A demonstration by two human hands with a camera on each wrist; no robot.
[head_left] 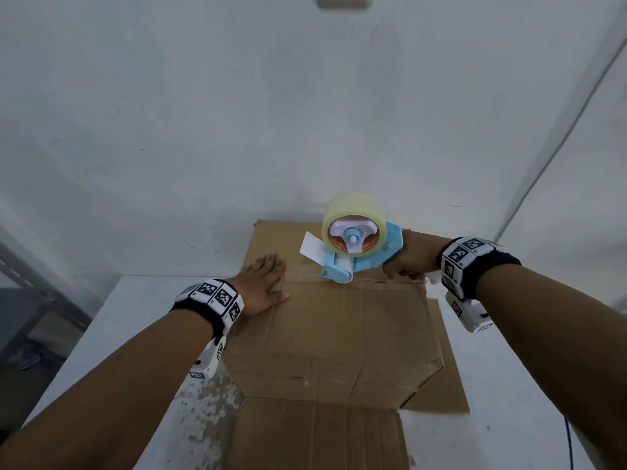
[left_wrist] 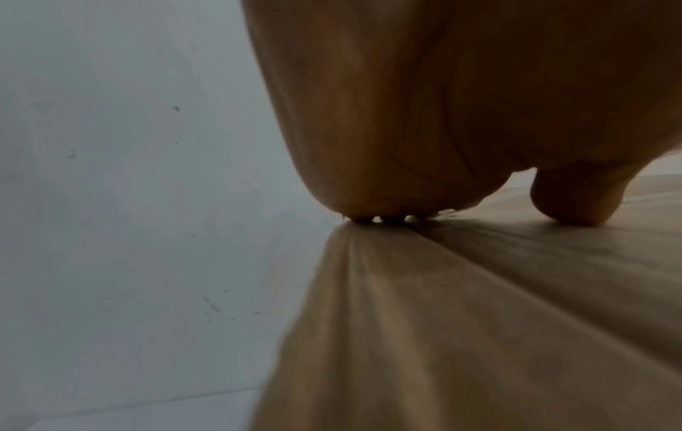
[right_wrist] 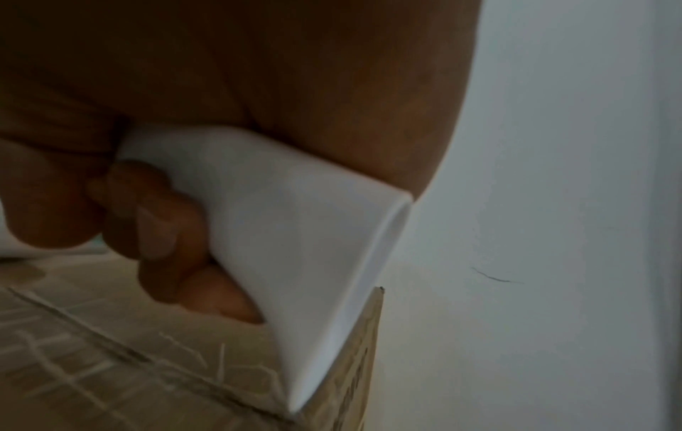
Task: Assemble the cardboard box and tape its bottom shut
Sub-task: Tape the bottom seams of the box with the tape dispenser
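A brown cardboard box (head_left: 339, 327) stands on the white table (head_left: 112, 320) with its closed flaps facing up. My left hand (head_left: 263, 283) lies flat on the left end of the centre seam, fingers straight, over a strip of clear tape (head_left: 298, 268). My right hand (head_left: 407, 259) grips the white handle (right_wrist: 280, 221) of a blue tape dispenser (head_left: 356, 245) carrying a clear roll. Its roller rests on the seam at mid-box. In the left wrist view my palm (left_wrist: 424, 116) presses the cardboard (left_wrist: 461, 320). In the right wrist view my curled fingers (right_wrist: 166, 233) wrap the handle above the box corner (right_wrist: 354, 364).
Loose open flaps (head_left: 322, 435) of the box spread on the table toward me and to the right. A white wall (head_left: 237, 113) rises just behind the box. A grey metal shelf frame (head_left: 37, 283) stands at the left, and a dark cable (head_left: 570, 446) hangs at the right.
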